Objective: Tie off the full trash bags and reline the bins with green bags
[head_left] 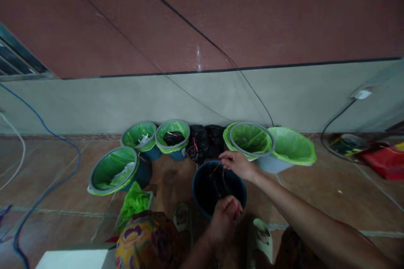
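A dark blue bin (pixel 196 193) stands on the floor between my feet, with a black garbage bag (pixel 217 183) inside it. Over the far side of the bin, my right hand (pixel 238 164) is closed in a pinch on the bag's red drawstring (pixel 217 166). Above the near rim, my left hand (pixel 224 214) is a closed fist, and a bit of red drawstring shows at its fingers. The bag's lower part is lost in the dark of the bin.
Bins with green liners stand left (pixel 113 170), behind (pixel 173 138) and right (pixel 293 147). Tied black bags (pixel 202 138) lean at the wall. Green liners (pixel 135 201) fill a box near my knee. A blue cable (pixel 71 143) crosses the floor; a red bag (pixel 383 162) lies right.
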Motion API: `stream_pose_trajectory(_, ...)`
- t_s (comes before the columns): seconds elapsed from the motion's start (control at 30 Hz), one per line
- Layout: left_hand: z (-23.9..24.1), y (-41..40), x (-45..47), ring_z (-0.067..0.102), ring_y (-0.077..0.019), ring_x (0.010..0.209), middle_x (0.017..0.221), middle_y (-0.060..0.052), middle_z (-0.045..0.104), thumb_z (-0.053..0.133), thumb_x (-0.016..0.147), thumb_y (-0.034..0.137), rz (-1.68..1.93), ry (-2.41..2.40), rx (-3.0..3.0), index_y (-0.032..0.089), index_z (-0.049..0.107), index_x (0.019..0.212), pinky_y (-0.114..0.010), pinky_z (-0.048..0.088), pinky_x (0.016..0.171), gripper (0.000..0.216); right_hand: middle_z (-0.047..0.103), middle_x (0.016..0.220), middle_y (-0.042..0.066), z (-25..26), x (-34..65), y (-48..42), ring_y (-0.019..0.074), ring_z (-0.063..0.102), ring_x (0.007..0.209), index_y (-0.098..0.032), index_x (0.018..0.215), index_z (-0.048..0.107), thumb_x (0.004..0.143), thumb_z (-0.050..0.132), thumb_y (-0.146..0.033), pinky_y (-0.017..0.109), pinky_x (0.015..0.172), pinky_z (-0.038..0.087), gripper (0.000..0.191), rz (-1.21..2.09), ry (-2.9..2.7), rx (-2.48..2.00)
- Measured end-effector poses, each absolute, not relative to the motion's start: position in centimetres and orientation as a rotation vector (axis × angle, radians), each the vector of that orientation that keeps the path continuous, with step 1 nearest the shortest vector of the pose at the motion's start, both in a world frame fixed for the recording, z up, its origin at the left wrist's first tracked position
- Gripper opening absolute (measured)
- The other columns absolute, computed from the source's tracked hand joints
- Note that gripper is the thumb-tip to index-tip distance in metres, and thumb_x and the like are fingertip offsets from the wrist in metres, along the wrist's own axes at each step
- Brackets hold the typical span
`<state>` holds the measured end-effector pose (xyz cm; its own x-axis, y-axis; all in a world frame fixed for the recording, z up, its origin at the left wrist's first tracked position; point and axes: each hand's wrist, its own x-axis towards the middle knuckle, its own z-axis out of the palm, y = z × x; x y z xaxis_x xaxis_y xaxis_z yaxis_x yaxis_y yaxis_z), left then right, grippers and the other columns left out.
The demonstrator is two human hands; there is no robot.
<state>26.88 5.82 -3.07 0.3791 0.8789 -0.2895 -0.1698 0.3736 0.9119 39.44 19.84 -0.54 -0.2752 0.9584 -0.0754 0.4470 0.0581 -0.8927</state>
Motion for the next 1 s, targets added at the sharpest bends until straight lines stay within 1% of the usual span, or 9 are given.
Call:
stream_pose_trajectory(0.1,-2.6,6.8,26.4,0.029,-0.0062,0.044,0.05,0.007,0.037,0.048,0.081,0.061,0.833,1.008,1.013,0.018,0.053,0.071,-0.023,0.023,0.045,0.045,0.072,0.077,0.002,0.8,39.7,19.0,0.0142,0.067,0.062,-0.017,0.096,0.069,0.082,0.052,-0.018,0.026,0.063,0.051,0.022,1.226,-1.761,-1.38)
stream_pose_trajectory(0.23,-1.9,7.8,25.5,0.03,-0.0064,0.044,0.052,0.007,0.038,0.044,0.085,0.052,0.823,1.115,1.082,0.018,0.053,0.075,-0.022,0.024,0.045,0.037,0.069,0.067,0.001,1.7,40.7,18.1,0.0154,0.066,0.062,-0.018,0.093,0.069,0.082,0.051,-0.017,0.026,0.062,0.049,0.022,1.175,-1.819,-1.409)
stream_pose_trajectory(0.3,-1.4,8.2,25.0,0.031,-0.0066,0.046,0.055,0.006,0.04,0.042,0.087,0.049,0.824,1.172,1.114,0.018,0.054,0.076,-0.022,0.025,0.046,0.035,0.068,0.067,0.001,1.6,41.2,17.7,0.0155,0.066,0.062,-0.017,0.093,0.07,0.082,0.05,-0.017,0.027,0.063,0.049,0.023,1.153,-1.818,-1.424)
stream_pose_trajectory(0.53,1.8,10.5,23.9,0.039,-0.0075,0.048,0.059,0.005,0.047,0.037,0.09,0.037,0.703,1.212,1.35,0.018,0.056,0.081,-0.022,0.03,0.048,0.028,0.072,0.078,0.004,0.4,41.6,17.5,0.0166,0.065,0.07,-0.018,0.095,0.071,0.085,0.051,-0.023,0.029,0.069,0.049,0.023,1.07,-1.801,-1.33)
stream_pose_trajectory(0.67,3.1,12.7,23.8,0.044,-0.0079,0.05,0.061,0.005,0.051,0.04,0.088,0.028,0.591,1.201,1.542,0.018,0.06,0.086,-0.021,0.033,0.05,0.023,0.074,0.094,0.005,0.6,41.2,18.0,0.0174,0.066,0.083,-0.018,0.097,0.071,0.084,0.05,-0.019,0.03,0.079,0.048,0.025,1.024,-1.844,-1.27)
stream_pose_trajectory(0.73,3.2,13.9,23.7,0.045,-0.0079,0.05,0.061,0.005,0.053,0.041,0.087,0.026,0.584,1.203,1.587,0.018,0.061,0.087,-0.021,0.033,0.05,0.021,0.074,0.096,0.006,0.8,41.3,18.2,0.0173,0.067,0.086,-0.018,0.098,0.071,0.082,0.049,-0.014,0.03,0.081,0.048,0.028,1.048,-1.906,-1.244)
stream_pose_trajectory(0.87,2.7,16.1,23.4,0.043,-0.0072,0.046,0.06,0.006,0.053,0.04,0.084,0.022,0.66,1.207,1.509,0.018,0.06,0.087,-0.021,0.034,0.049,0.02,0.072,0.09,0.005,0.6,41.5,18.1,0.0166,0.064,0.082,-0.017,0.095,0.069,0.071,0.053,-0.007,0.026,0.073,0.046,0.031,1.153,-2.122,-1.254)
stream_pose_trajectory(0.93,2.5,16.7,23.4,0.044,-0.0071,0.047,0.06,0.005,0.054,0.042,0.082,0.02,0.681,1.171,1.458,0.018,0.06,0.087,-0.021,0.034,0.05,0.019,0.07,0.086,0.003,0.2,41.3,17.8,0.0159,0.061,0.076,-0.017,0.093,0.067,0.068,0.061,-0.01,0.025,0.067,0.044,0.027,1.215,-2.186,-1.321)
stream_pose_trajectory(1.0,2.2,17.1,23.5,0.045,-0.0071,0.047,0.061,0.005,0.054,0.044,0.08,0.019,0.714,1.126,1.405,0.017,0.061,0.087,-0.021,0.036,0.051,0.019,0.068,0.082,0.001,-0.3,40.8,17.6,0.0145,0.058,0.072,-0.018,0.09,0.067,0.07,0.066,-0.019,0.024,0.065,0.041,0.02,1.272,-2.212,-1.301)
